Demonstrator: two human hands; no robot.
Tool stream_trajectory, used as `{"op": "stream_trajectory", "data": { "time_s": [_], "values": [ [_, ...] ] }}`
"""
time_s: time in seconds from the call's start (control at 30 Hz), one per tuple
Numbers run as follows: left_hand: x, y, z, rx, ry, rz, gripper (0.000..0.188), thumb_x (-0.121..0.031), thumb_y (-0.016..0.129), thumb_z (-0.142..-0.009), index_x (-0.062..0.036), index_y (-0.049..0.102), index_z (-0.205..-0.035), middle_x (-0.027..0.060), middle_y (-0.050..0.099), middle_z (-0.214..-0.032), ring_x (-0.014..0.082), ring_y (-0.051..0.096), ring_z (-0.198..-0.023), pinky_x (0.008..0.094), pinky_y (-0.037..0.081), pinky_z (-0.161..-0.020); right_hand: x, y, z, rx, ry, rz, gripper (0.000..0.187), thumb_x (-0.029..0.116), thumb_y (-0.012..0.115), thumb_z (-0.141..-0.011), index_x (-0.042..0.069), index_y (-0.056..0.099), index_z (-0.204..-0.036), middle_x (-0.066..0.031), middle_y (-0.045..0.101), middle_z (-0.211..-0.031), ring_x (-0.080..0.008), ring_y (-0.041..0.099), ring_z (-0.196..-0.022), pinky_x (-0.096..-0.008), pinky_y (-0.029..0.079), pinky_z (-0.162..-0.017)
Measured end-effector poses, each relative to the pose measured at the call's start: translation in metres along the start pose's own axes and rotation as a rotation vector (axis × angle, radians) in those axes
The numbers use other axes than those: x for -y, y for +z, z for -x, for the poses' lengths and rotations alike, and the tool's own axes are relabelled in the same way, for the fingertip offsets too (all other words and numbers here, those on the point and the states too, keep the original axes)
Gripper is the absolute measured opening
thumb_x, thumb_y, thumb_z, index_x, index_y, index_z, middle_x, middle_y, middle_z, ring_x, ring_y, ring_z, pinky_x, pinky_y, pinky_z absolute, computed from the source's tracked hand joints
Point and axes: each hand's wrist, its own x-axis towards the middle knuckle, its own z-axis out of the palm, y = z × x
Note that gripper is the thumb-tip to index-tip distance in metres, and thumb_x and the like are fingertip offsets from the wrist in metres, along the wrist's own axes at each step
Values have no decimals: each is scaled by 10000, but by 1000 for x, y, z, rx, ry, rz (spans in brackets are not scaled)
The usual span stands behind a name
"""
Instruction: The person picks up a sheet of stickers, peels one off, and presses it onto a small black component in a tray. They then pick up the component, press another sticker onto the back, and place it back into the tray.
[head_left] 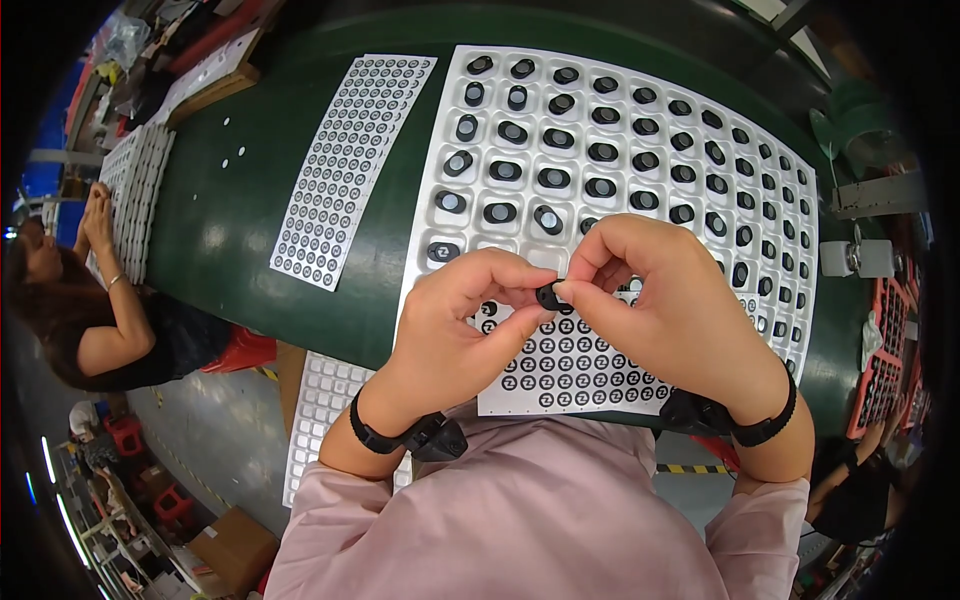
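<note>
A small black oval part (549, 296) sits pinched between my two hands, above the near edge of the big white tray. My left hand (465, 325) grips its left side with thumb and fingertips. The thumb and forefinger of my right hand (665, 300) close on its right side; whether they also hold a sticker is hidden. Below my hands lies a sheet of round black-and-white stickers (568, 372), a few rows partly used. The white compartmented tray (492, 236) holds many similar oval parts, mostly with grey centres; one part (443, 252) at the left bears a round sticker.
Another sticker sheet (352, 172) lies left of the tray on the green table (250, 215). Stacked white trays (135, 195) stand at the far left beside a seated person. A metal fixture (857, 258) and red trays (880, 370) are at the right.
</note>
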Motion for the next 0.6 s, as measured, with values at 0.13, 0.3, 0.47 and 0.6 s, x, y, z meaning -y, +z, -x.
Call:
{"op": "stream_trajectory", "data": {
  "time_s": [0.13, 0.3, 0.47, 0.6],
  "values": [
    [1, 0, 0, 2, 4, 4, 259, 64, 696, -822, 18, 670, -1076, 87, 683, -994, 138, 685, -889, 272, 562, -815, 0, 1, 1, -16, -11, 11, 109, 46, 705, -847, -8, 612, -829, -37, 645, -761, -105, 636, -704, -249, 507, -642],
    [3, 0, 0, -4, 21, 12, 263, 75, 687, -824, 24, 664, -1081, 95, 685, -1012, 153, 690, -909, 280, 565, -824, -4, 4, 0, -24, 18, -142, 108, 59, 703, -870, -4, 616, -866, -23, 650, -778, -98, 633, -720, -241, 507, -657],
    [2, 1, -1, 6, 15, 54, 259, 86, 677, -829, 30, 659, -1081, 97, 687, -1027, 157, 690, -912, 285, 566, -830, -12, 1, -2, 24, 207, -592, 114, 83, 703, -902, -1, 626, -898, -16, 662, -813, -80, 623, -730, -227, 510, -671],
    [3, 1, -1, -23, 30, 16, 255, 91, 678, -818, 25, 665, -1064, 102, 693, -999, 165, 693, -889, 286, 566, -806, -16, 3, -2, 148, 262, -585, 120, 88, 709, -906, -8, 638, -924, -25, 669, -830, -72, 616, -723, -220, 511, -665]
  ]
}}
